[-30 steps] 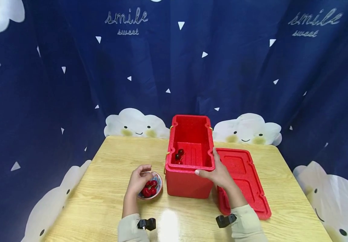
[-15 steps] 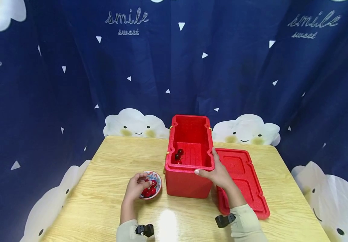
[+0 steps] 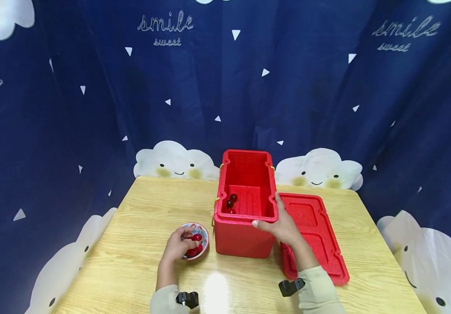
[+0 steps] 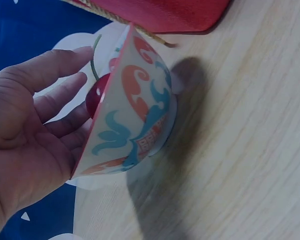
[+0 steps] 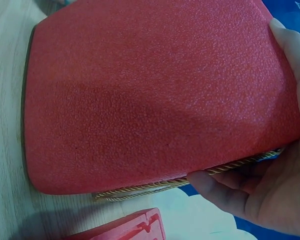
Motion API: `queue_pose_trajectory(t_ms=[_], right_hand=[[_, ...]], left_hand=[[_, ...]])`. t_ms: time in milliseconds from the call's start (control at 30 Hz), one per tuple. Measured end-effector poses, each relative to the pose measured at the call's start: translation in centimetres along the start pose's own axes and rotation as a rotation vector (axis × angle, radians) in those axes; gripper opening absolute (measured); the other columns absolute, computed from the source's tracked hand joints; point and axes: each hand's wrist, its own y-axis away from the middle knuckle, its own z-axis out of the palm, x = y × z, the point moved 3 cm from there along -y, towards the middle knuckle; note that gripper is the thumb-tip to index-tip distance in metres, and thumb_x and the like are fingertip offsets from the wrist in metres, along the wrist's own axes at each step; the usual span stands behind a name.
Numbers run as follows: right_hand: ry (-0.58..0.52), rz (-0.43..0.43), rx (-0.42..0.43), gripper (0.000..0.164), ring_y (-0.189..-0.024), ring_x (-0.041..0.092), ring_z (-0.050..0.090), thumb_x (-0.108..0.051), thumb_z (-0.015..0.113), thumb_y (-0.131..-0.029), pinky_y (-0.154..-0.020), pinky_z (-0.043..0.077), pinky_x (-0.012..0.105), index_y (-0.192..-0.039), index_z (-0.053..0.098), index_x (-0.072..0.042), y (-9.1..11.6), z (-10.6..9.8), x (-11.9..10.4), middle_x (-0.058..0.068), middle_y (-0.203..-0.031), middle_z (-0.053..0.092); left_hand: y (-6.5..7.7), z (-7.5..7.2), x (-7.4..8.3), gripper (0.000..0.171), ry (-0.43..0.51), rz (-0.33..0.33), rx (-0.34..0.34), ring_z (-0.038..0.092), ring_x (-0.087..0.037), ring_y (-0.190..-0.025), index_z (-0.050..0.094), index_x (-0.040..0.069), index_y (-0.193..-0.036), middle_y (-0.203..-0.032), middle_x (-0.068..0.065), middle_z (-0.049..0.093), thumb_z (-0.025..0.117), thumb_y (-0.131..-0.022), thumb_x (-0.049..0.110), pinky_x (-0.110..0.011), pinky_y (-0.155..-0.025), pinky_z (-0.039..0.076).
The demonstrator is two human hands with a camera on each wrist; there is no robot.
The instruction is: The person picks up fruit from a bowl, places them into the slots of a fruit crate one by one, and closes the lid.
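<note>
My left hand (image 3: 177, 245) is over a small patterned bowl (image 4: 140, 100) of red cherries, fingers reaching inside its rim. In the left wrist view one cherry (image 4: 96, 95) shows at the rim, its green stem (image 4: 94, 65) right at a fingertip. I cannot tell whether the fingers pinch it. To the right stands a deep red foam box (image 3: 245, 237), without its lid on. My right hand (image 3: 284, 224) grips its near right corner, thumb on the front and fingers along the side. Several dark cherries (image 3: 231, 203) lie on the box floor.
The red lid (image 3: 316, 237) lies flat on the wooden table (image 3: 162, 196), right of the box. Gold rope (image 5: 140, 191) runs along the box's side. A dark blue curtain (image 3: 194, 87) with white clouds hangs behind the table.
My left hand has lowered into the bowl, and its fingers have come around the cherries there. The right hand has kept its grip on the box, which stands in the same place.
</note>
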Motion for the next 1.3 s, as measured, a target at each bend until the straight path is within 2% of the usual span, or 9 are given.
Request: queue_pose_trajectory(t_ms=[167, 333, 533, 633, 867, 933, 1000, 1200, 1300], right_hand=[[0.004, 0.000, 0.011, 0.118, -0.121, 0.036, 0.039, -0.028, 0.085, -0.063, -0.077, 0.051, 0.043, -0.149, 0.005, -0.017, -0.7, 0.0, 1.2, 0.015, -0.136, 0.038], [0.024, -0.013, 0.032, 0.119, -0.120, 0.032, 0.040, -0.035, 0.085, -0.062, -0.076, 0.052, 0.042, -0.149, 0.005, -0.023, -1.5, 0.0, 3.0, 0.010, -0.135, 0.038], [0.019, -0.022, 0.039, 0.117, -0.119, 0.032, 0.041, -0.033, 0.084, -0.063, -0.076, 0.051, 0.042, -0.149, 0.006, -0.024, -1.6, 0.0, 3.2, 0.010, -0.134, 0.039], [0.021, -0.013, 0.043, 0.118, -0.119, 0.032, 0.041, -0.034, 0.085, -0.062, -0.076, 0.051, 0.042, -0.149, 0.005, -0.023, -1.6, 0.1, 3.1, 0.010, -0.135, 0.038], [0.025, 0.002, 0.043, 0.119, -0.120, 0.032, 0.039, -0.033, 0.085, -0.062, -0.077, 0.051, 0.043, -0.149, 0.005, -0.022, -1.5, 0.2, 3.2, 0.011, -0.137, 0.036], [0.026, 0.003, 0.045, 0.119, -0.120, 0.032, 0.039, -0.033, 0.085, -0.062, -0.077, 0.051, 0.043, -0.149, 0.004, -0.022, -1.4, 0.2, 3.2, 0.012, -0.138, 0.036], [0.024, 0.001, 0.045, 0.119, -0.120, 0.032, 0.040, -0.033, 0.084, -0.063, -0.078, 0.051, 0.043, -0.149, 0.004, -0.022, -1.4, 0.2, 3.2, 0.013, -0.138, 0.036], [0.024, -0.038, 0.045, 0.116, -0.117, 0.031, 0.043, -0.032, 0.083, -0.065, -0.081, 0.050, 0.042, -0.149, 0.004, -0.019, -1.4, 0.2, 3.2, 0.011, -0.135, 0.039], [0.027, -0.036, 0.051, 0.116, -0.116, 0.031, 0.044, -0.032, 0.083, -0.065, -0.080, 0.050, 0.041, -0.149, 0.004, -0.019, -1.5, 0.3, 3.2, 0.011, -0.134, 0.040]], left_hand=[[-0.4, 0.1, -0.4, 0.056, -0.001, 0.004, -0.033, 0.056, -0.035, -0.089, 0.054, -0.012, -0.114, -0.100, -0.023, 0.057, 0.074, -0.062, -0.009, -0.032, -0.074, 0.049], [-0.5, -0.1, -0.4, 0.058, -0.048, 0.021, -0.091, 0.056, -0.035, -0.091, 0.055, -0.011, -0.115, -0.100, -0.021, 0.058, 0.075, -0.060, -0.012, -0.037, -0.080, 0.047], [-0.2, -0.3, 0.0, 0.061, -0.051, 0.051, -0.152, 0.055, -0.039, -0.094, 0.052, -0.013, -0.115, -0.104, -0.025, 0.057, 0.072, -0.057, -0.017, -0.044, -0.085, 0.045], [0.0, -0.2, -0.2, 0.059, -0.042, 0.044, -0.131, 0.055, -0.039, -0.094, 0.053, -0.013, -0.114, -0.104, -0.024, 0.057, 0.072, -0.058, -0.017, -0.044, -0.084, 0.046], [-0.1, -0.2, -0.6, 0.041, -0.023, 0.014, 0.029, 0.060, -0.026, -0.085, 0.057, -0.009, -0.110, -0.098, -0.018, 0.061, 0.073, -0.072, -0.004, -0.031, -0.071, 0.050], [-0.1, -0.2, -0.6, 0.039, -0.018, 0.008, 0.054, 0.060, -0.024, -0.083, 0.058, -0.009, -0.109, -0.097, -0.017, 0.061, 0.072, -0.073, -0.002, -0.029, -0.069, 0.049], [-0.2, -0.1, -0.6, 0.039, -0.027, 0.002, 0.046, 0.059, -0.024, -0.083, 0.058, -0.009, -0.108, -0.097, -0.017, 0.061, 0.074, -0.072, -0.002, -0.029, -0.068, 0.049], [-0.3, 0.0, -0.4, 0.045, -0.139, 0.013, -0.047, 0.058, -0.027, -0.085, 0.060, -0.008, -0.104, -0.094, -0.014, 0.062, 0.076, -0.061, -0.011, -0.034, -0.072, 0.049], [-0.3, 0.0, -0.4, 0.043, -0.171, 0.006, -0.050, 0.058, -0.024, -0.083, 0.062, -0.008, -0.102, -0.090, -0.011, 0.063, 0.076, -0.061, -0.009, -0.033, -0.071, 0.048]])
